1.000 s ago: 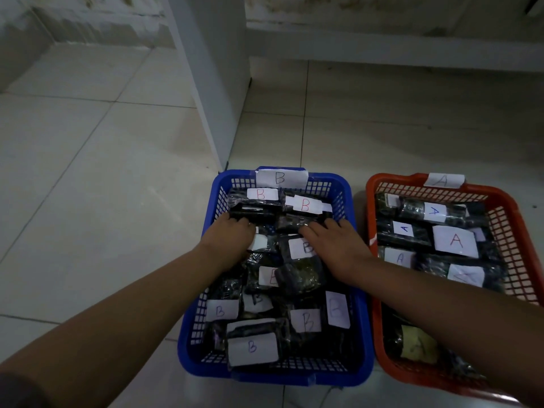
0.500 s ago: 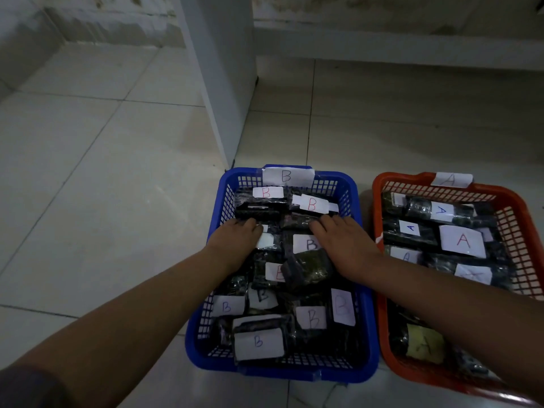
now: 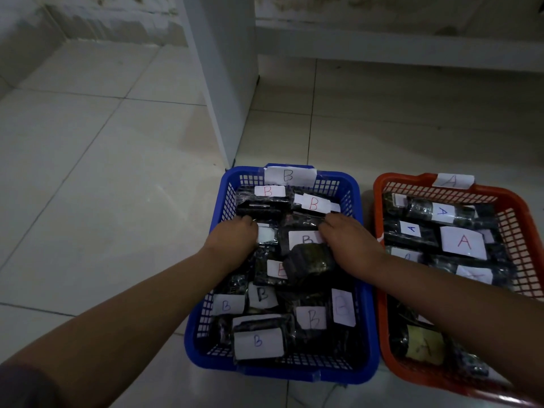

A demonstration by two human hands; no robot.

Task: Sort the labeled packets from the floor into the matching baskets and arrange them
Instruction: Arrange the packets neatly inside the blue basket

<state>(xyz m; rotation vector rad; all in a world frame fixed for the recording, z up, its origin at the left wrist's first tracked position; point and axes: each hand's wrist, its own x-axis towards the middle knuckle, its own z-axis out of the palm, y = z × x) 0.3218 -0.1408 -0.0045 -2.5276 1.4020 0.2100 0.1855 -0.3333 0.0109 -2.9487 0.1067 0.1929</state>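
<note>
Over the last second I have drawn both hands a little back toward me across the dark plastic packets in the blue plastic mesh basket (image 3: 357, 293). My left hand (image 3: 232, 238) has slid just clear of the black packet (image 3: 262, 208) beyond its fingertips. My right hand (image 3: 348, 241) now partly covers the white B label (image 3: 304, 240) beside it.

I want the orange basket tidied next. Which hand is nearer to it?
The right hand. It rests on packets by the blue basket's right wall, next to the orange basket. The left hand is at the blue basket's left side.
</note>
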